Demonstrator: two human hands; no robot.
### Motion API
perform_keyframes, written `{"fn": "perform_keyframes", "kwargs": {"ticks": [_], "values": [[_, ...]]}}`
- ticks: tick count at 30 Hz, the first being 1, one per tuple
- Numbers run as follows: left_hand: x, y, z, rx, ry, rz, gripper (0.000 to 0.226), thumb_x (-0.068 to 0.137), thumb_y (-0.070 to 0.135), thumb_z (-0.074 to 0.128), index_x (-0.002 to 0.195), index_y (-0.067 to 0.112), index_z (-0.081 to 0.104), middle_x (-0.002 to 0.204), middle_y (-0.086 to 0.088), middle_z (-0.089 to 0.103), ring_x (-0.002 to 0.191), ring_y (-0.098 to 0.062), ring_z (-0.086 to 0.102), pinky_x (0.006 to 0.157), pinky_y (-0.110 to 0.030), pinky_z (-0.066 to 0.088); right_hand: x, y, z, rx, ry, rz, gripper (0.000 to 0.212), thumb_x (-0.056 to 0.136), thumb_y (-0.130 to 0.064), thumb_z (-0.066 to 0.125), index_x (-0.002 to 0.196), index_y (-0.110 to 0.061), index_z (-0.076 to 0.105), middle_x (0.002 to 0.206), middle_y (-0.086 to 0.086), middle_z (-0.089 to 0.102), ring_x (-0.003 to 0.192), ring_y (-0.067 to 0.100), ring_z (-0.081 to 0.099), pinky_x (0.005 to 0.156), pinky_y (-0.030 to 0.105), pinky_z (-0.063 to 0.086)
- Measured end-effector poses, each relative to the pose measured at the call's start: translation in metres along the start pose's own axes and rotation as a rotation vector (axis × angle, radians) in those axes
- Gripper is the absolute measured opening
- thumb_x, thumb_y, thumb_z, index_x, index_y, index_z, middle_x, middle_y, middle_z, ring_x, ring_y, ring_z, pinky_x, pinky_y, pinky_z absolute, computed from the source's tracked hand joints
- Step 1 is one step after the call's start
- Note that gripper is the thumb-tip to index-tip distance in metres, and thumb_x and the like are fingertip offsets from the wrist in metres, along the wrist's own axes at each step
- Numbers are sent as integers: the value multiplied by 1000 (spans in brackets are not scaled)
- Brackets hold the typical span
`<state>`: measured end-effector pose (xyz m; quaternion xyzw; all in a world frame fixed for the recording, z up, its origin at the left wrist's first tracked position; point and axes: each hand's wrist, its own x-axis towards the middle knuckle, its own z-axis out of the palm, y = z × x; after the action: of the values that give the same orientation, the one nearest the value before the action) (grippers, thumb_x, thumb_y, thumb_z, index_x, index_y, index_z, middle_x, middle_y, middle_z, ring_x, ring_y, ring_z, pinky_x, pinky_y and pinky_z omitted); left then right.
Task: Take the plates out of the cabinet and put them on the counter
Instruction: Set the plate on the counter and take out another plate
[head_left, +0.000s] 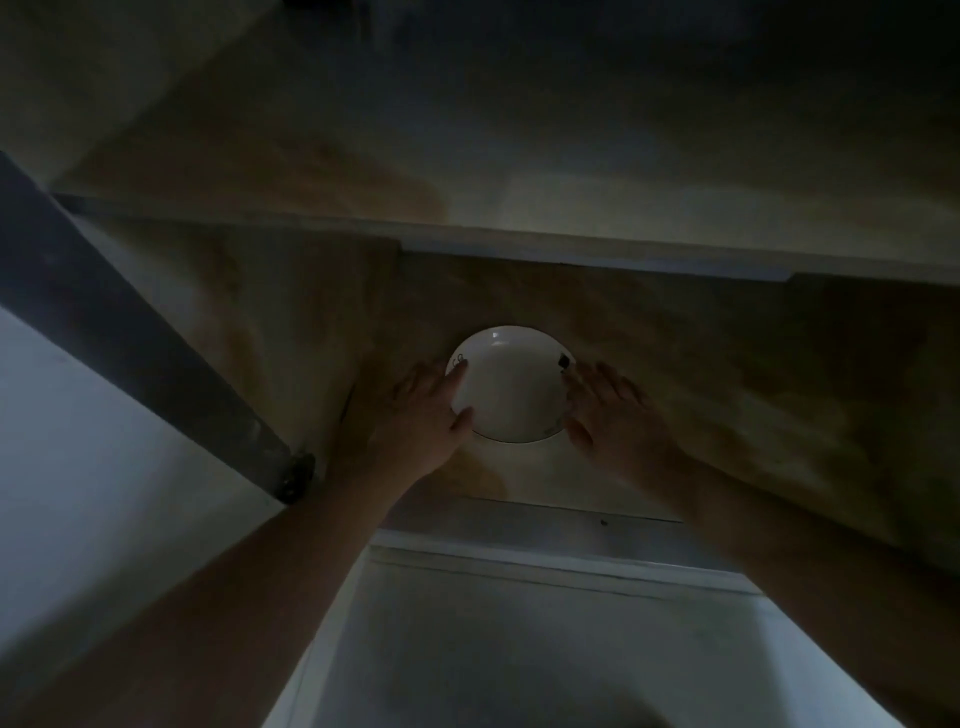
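Note:
A white round plate lies inside the dim cabinet on a brownish shelf. My left hand rests against the plate's left rim, fingers laid over the edge and thumb at the lower rim. On the opposite rim sits my right hand, with its fingers spread along that edge. Both forearms reach in from below. Whether the plate is lifted off the shelf or still resting on it cannot be told in this light.
The dark edge of an open cabinet door slants across the left, with a hinge at its lower end. A higher shelf crosses above the plate. The pale cabinet frame runs below the shelf's front edge.

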<state>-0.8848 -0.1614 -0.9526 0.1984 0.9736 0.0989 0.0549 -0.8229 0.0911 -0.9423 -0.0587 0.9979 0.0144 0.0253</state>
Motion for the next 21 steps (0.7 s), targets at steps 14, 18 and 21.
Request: {"fn": "perform_keyframes", "kwargs": {"ticks": [14, 18, 21], "values": [[34, 2, 22, -1519, -62, -749, 35, 102, 46, 40, 121, 23, 58, 130, -10, 61, 114, -28, 59, 95, -44, 49, 58, 24, 23, 1347, -76, 508, 22, 104, -19, 40, 110, -17, 61, 125, 16, 61, 121, 35, 56, 101, 46, 47], [39, 7, 16, -1700, -122, -831, 41, 102, 53, 35, 109, 21, 60, 101, -6, 68, 92, -24, 65, 69, -38, 52, 69, 26, 34, 1561, -96, 722, 21, 100, -22, 47, 96, -18, 67, 117, 15, 68, 90, 21, 67, 71, 30, 54], [38, 4, 14, -1729, -177, -838, 47, 101, 55, 33, 109, 19, 62, 106, -8, 66, 96, -26, 63, 68, -39, 50, 69, 32, 36, 1576, -143, 754, 25, 98, -26, 50, 113, -14, 65, 112, 11, 71, 91, 22, 69, 68, 33, 55]]}}
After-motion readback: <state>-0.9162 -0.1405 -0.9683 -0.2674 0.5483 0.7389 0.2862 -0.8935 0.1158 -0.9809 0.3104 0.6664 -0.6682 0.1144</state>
